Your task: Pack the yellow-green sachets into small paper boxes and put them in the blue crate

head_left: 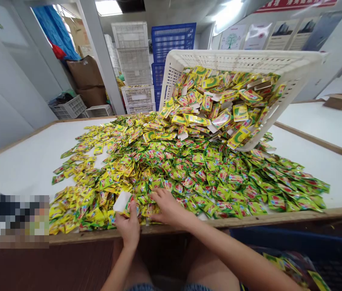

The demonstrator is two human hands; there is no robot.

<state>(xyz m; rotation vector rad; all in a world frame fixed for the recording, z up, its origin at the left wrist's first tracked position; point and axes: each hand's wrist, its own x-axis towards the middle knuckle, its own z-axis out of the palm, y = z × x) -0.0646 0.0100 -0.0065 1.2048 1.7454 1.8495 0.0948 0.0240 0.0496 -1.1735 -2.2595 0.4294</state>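
Observation:
My left hand point(129, 228) grips a small carton point(122, 201) near the table's front edge, with the thumb across its printed side and a white flap or inner face showing. To the right of it, my right hand point(170, 209) reaches over the pile, fingers and thumb apart at the sachets; nothing shows held between them. Shiny green sachets point(201, 173) with red prints are heaped in front of both hands. More yellow-looking packets point(83, 206) lie around and left of the left hand.
A tilted white crate point(280, 105) spills yellow-green cartons point(210, 83) onto the heap. The white table point(16, 153) has a wooden edge point(250, 222). A blue crate point(280, 238) with packets sits below at right. Stacked crates point(131, 52) stand behind; a blurred patch covers the left edge.

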